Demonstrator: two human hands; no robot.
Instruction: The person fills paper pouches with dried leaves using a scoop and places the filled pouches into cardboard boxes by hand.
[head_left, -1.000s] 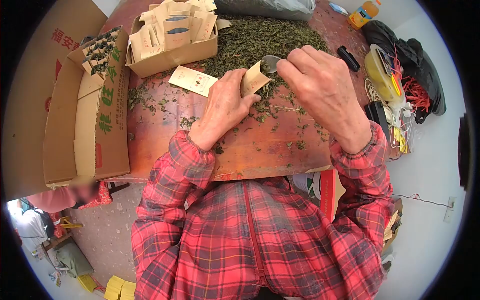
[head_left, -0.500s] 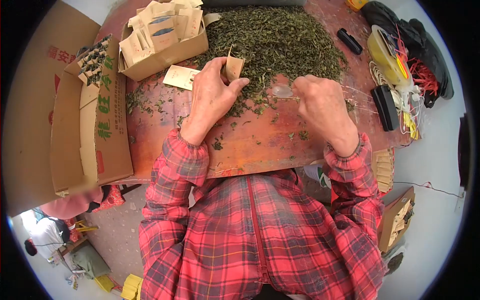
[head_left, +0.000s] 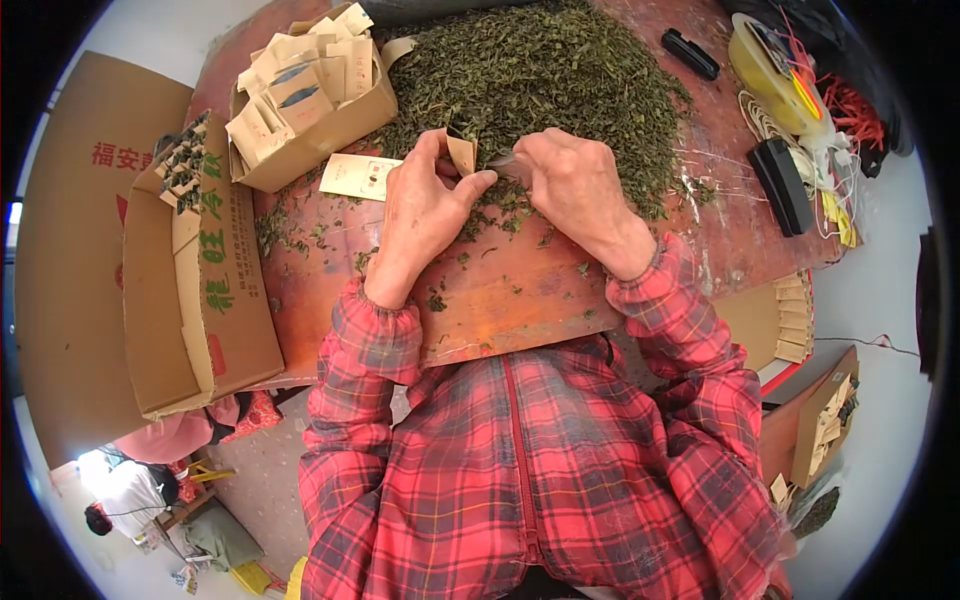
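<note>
My left hand (head_left: 420, 210) pinches a small brown paper packet (head_left: 462, 154) upright between thumb and fingers. My right hand (head_left: 575, 185) is closed on a clear plastic scoop (head_left: 510, 168), slightly blurred, its tip close beside the packet; whether it reaches inside, I cannot tell. Behind both hands spreads a heap of dark green dried leaves (head_left: 540, 75). To the left of my left hand, a flat paper packet (head_left: 350, 174) with printing lies on the table.
A small cardboard box (head_left: 335, 138) full of paper packets stands at back left on the red table (head_left: 540, 295). A larger carton (head_left: 240, 310) is left of it. On the right are a black stapler (head_left: 690, 53), a black oblong object (head_left: 780, 185) and a yellow tub (head_left: 755, 85).
My right hand has moved left with the scoop, from the open table to beside the packet. My left hand keeps its hold on the packet. The view has shifted slightly.
</note>
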